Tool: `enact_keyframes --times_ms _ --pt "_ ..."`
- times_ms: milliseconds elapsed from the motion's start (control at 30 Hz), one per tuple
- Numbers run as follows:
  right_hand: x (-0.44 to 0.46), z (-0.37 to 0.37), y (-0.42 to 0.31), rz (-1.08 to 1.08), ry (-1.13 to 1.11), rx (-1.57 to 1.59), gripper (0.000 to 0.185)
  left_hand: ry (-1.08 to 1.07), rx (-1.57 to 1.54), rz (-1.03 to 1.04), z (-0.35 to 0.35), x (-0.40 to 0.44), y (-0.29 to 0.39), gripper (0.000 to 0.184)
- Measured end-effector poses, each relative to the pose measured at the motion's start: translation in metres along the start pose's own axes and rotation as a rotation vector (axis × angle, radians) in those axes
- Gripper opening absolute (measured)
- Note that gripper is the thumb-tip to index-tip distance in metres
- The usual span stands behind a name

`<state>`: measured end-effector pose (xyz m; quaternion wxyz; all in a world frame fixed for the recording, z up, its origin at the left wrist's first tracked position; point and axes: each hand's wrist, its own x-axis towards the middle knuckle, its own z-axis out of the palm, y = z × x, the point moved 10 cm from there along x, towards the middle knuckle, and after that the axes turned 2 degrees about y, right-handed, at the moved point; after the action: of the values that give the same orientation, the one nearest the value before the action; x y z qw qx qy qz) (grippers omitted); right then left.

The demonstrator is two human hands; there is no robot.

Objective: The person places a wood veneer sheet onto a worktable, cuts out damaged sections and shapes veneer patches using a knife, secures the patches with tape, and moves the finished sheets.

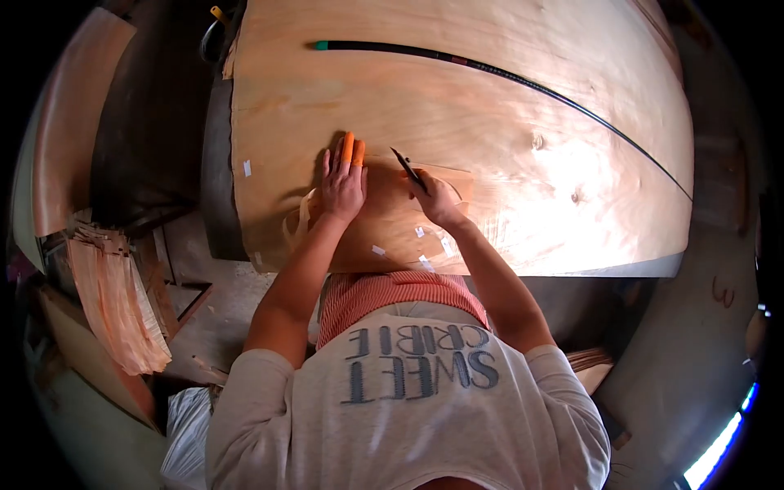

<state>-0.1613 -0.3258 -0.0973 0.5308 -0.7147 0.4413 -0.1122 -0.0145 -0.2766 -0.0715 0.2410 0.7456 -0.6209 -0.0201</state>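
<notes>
A broad desk point(490, 122) topped with pale, grained wood sheet fills the upper middle of the frame. At its lower centre lies a thin, brownish wood veneer piece point(384, 214). The left hand point(344, 192) rests flat on it, fingers extended and close together, two in orange covers; the right hand point(439, 202) has its fingers closed round a slim, dark, pointed tool point(411, 171). Small white paper-like strips point(378, 251) dot the veneer's lower part, and a pale curled strip point(299, 219) lies beside the left wrist. Beyond, a long black rod with a green end point(506, 73) crosses from upper left to right, bare wood between it and the hands. The desk's near edge meets the person's waist; past its left edge, a stack of reddish veneer sheets point(114, 298) leans.
</notes>
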Motion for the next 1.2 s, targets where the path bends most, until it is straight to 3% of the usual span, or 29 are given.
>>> enact_keyframes --times_ms 67,267,367,467,500,600,733,1133,1200 --pt "0.010 0.011 0.030 0.193 0.026 0.059 0.021 0.041 0.065 -0.060 -0.001 -0.004 -0.009 0.047" --pt "0.020 0.017 0.046 0.138 0.017 0.207 0.022 0.034 0.053 -0.008 -0.003 -0.015 -0.009 0.040" --pt "0.013 0.013 0.015 -0.059 -0.037 -0.192 0.023 0.002 0.051 0.005 0.000 -0.015 -0.011 0.035" --pt "-0.004 0.013 -0.003 -0.135 0.054 -0.223 0.031 0.021 0.030 -0.015 -0.013 -0.011 -0.007 0.036" --pt "-0.011 0.023 0.001 -0.080 -0.059 -0.339 0.044 0.013 0.032 -0.022 -0.013 -0.011 -0.008 0.037" --pt "-0.025 0.035 -0.007 0.072 -0.151 -0.257 0.055 0.004 0.021 -0.048 -0.012 -0.010 -0.011 0.041" --pt "-0.015 0.051 -0.024 -0.029 -0.225 -0.432 0.060 0.042 0.007 -0.083 -0.004 -0.013 -0.021 0.046" --pt "-0.014 0.066 0.009 0.092 -0.331 -0.728 0.042 0.037 0.036 -0.042 -0.004 -0.011 -0.017 0.036" --pt "-0.018 0.057 0.021 0.121 -0.351 -0.721 0.046 0.066 0.025 -0.059 -0.005 -0.009 -0.017 0.033"
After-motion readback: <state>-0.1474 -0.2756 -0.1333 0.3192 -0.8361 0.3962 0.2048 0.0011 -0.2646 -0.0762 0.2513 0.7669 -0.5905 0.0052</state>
